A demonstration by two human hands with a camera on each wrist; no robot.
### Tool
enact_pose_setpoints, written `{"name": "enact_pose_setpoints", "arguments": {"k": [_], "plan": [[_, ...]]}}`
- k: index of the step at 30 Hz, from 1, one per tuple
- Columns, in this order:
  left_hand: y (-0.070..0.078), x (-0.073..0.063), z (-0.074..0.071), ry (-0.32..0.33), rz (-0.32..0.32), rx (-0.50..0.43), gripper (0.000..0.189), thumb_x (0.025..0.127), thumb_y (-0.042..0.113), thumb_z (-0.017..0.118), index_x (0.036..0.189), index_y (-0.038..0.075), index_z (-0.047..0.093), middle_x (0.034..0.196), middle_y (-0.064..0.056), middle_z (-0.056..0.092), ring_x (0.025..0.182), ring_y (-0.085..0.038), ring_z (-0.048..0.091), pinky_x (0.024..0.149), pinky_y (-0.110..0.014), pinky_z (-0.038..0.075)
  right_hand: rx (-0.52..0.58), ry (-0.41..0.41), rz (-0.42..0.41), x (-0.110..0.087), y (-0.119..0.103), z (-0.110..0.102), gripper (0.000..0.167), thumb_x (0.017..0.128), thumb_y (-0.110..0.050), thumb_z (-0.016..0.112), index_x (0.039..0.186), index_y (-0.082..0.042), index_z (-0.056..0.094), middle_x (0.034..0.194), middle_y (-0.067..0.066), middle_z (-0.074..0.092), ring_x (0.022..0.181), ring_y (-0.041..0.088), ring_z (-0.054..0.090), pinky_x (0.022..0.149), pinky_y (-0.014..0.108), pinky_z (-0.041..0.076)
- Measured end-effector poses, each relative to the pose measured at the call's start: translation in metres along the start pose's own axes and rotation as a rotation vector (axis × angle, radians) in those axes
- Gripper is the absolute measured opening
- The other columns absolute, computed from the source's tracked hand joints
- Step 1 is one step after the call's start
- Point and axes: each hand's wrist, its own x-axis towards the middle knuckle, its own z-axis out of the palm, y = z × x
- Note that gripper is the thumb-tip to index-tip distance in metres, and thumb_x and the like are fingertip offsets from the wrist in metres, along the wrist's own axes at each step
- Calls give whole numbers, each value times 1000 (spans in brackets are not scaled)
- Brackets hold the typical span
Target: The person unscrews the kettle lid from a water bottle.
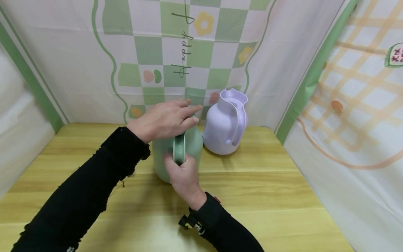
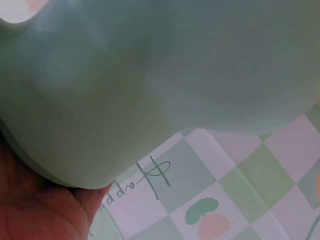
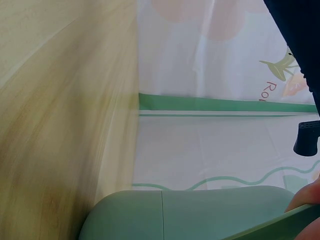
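A green jug (image 1: 195,143) with a handle (image 1: 179,148) stands on the table, its spout end mostly hidden by a hand. My left hand (image 1: 165,119) lies across the jug's top with its fingers stretched out. In the left wrist view, that hand (image 2: 45,212) touches the rim of the jug (image 2: 125,100), which fills most of the picture. The lower part of the handle is gripped by my right hand (image 1: 184,176). Only fingertips (image 3: 306,197) of it show at the edge of the right wrist view, by the jug's body (image 3: 200,210).
Just right of the green jug stands a lilac jug (image 1: 220,129), its handle facing right and forward. Beneath both is a wood-grain table (image 1: 252,196). Patterned cloth (image 1: 201,45) hangs behind the table, and more cloth (image 1: 355,115) hangs along the right side.
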Motion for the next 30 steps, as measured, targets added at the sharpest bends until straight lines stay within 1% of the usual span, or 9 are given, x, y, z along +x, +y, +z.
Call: {"name": "enact_pose_setpoints", "arguments": {"k": [5, 10, 13, 18, 25, 30], "plan": [[4, 0, -1, 9, -25, 26, 59, 111, 53, 38, 162, 24, 41, 166, -16, 38, 156, -29, 34, 121, -48, 37, -5, 0, -2, 0, 0, 0, 50, 104, -18, 59, 65, -13, 28, 58, 1, 21, 52, 16, 17, 57, 28, 25], [9, 0, -1, 31, -42, 59, 60, 110, 53, 41, 160, 21, 44, 164, -18, 41, 154, -30, 38, 119, -49, 41, -3, -1, -14, 1, 0, 1, 50, 104, -19, 58, 64, -14, 28, 57, 1, 22, 51, 16, 18, 56, 27, 25], [11, 1, -1, 36, -59, 78, 60, 110, 54, 42, 160, 21, 45, 163, -18, 43, 152, -31, 41, 114, -50, 45, 5, -6, -23, 1, 1, 1, 51, 105, -20, 57, 64, -14, 28, 55, 0, 23, 50, 17, 18, 56, 28, 25], [15, 1, -2, 30, -108, 95, 61, 109, 55, 41, 160, 22, 45, 163, -16, 44, 149, -31, 45, 107, -51, 51, 16, -15, -37, 0, 2, 0, 51, 106, -20, 57, 64, -13, 29, 53, 0, 26, 49, 17, 19, 56, 29, 26], [21, 2, -1, 65, -128, 162, 59, 110, 54, 41, 158, 20, 48, 158, -17, 50, 141, -33, 54, 94, -52, 57, 29, -22, -65, 1, 3, 0, 51, 106, -18, 57, 63, -14, 29, 53, 0, 28, 48, 16, 21, 54, 28, 27], [23, 3, -1, 43, -158, 190, 61, 110, 57, 38, 159, 21, 46, 158, -17, 51, 138, -33, 57, 87, -52, 59, 39, -35, -73, 0, 5, -1, 51, 107, -17, 56, 63, -14, 29, 53, 0, 28, 47, 16, 22, 55, 28, 28]]}}
